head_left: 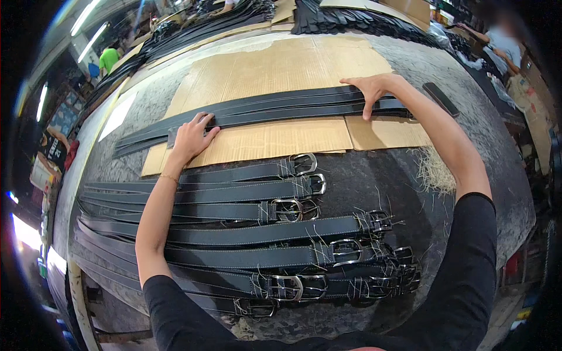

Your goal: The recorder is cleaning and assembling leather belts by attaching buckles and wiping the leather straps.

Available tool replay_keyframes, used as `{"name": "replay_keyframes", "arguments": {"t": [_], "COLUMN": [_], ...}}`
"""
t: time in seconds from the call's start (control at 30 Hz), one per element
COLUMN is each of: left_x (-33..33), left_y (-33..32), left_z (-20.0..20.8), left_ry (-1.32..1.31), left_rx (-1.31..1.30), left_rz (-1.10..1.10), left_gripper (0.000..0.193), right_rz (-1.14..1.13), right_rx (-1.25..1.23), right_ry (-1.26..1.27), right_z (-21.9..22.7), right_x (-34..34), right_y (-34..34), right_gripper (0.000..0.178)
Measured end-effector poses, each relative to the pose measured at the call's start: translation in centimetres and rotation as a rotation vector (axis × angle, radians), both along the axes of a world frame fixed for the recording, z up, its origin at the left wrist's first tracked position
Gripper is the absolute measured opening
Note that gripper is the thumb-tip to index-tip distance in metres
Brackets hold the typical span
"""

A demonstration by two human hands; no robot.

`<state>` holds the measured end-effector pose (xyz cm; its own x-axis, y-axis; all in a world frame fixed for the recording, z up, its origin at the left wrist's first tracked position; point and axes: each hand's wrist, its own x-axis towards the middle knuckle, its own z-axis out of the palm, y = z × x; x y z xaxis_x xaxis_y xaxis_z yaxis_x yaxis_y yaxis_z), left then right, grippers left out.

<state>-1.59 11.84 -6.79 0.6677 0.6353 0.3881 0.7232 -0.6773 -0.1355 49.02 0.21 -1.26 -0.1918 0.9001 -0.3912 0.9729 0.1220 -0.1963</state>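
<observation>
A bundle of long black leather straps with light stitching lies left to right across flattened cardboard. On the bundle's near edge, toward its left part, rests my left hand, fingers bent and apart from the thumb. My right hand spans the bundle near its right end, forefinger stretched at the far edge and thumb down at the near edge. What lies under both palms is hidden. Closer to me are several black belts with metal buckles at their right ends and loose pale thread ends about them.
Brown cardboard covers the middle of the dark worktable. A tangle of pale thread lies by my right forearm, and a short black piece beyond it. More black straps are piled at the back. Other people are farther off.
</observation>
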Motion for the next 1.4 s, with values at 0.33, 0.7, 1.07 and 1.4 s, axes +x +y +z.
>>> {"name": "replay_keyframes", "arguments": {"t": [0.33,0.7,1.07,1.4], "left_x": [0.9,1.9,-4.0,-11.6], "left_y": [-0.3,-1.0,2.1,4.1], "left_z": [0.4,-0.5,2.5,1.5], "left_ry": [-0.097,-0.143,0.119,0.033], "left_rx": [-0.046,-0.086,-0.187,-0.179], "left_rz": [-0.109,-0.038,0.181,0.408], "left_gripper": [0.048,0.042,0.071,0.067], "right_rz": [0.072,0.102,0.103,0.111], "right_rx": [0.075,0.135,0.28,0.289], "right_ry": [0.057,0.056,0.204,0.198], "right_z": [-1.0,-1.3,-2.2,-2.4], "right_x": [-5.6,-6.5,-8.4,-9.6], "right_y": [2.5,2.9,2.0,2.8], "right_gripper": [0.099,0.078,0.075,0.073]}}
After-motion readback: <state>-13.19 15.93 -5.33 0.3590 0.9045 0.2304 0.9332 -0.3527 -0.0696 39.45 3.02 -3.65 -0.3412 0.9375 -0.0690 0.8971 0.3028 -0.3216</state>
